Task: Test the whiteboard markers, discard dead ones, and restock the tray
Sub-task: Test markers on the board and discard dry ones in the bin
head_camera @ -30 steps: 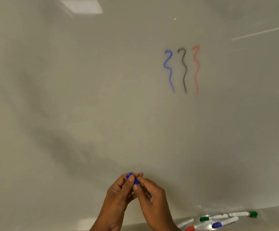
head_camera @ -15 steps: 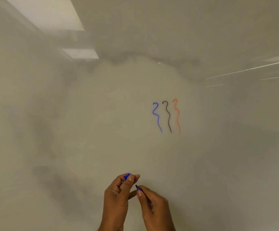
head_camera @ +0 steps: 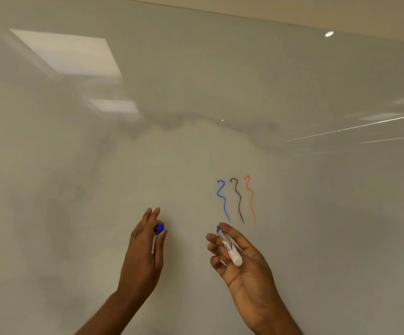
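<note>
My right hand (head_camera: 241, 259) holds an uncapped white marker (head_camera: 227, 246) with a blue tip that points up at the whiteboard (head_camera: 196, 153). Its tip sits just below three squiggles: blue (head_camera: 222, 199), black (head_camera: 237, 199) and red (head_camera: 250, 198). My left hand (head_camera: 145, 247) pinches the blue cap (head_camera: 159, 228) between thumb and fingers, well to the left of the marker. Both hands are raised in front of the board. The marker tray is out of view.
The glossy whiteboard fills nearly the whole view and reflects ceiling light panels (head_camera: 68, 53) at the upper left. Its top edge (head_camera: 256, 19) runs along the top, with beige wall above. Faint grey smears cross the board's middle.
The cap has come off the blue marker: my hands were together and have drawn apart, cap to the left, marker to the right. My head has tilted up, so the tray with markers has left the view.
</note>
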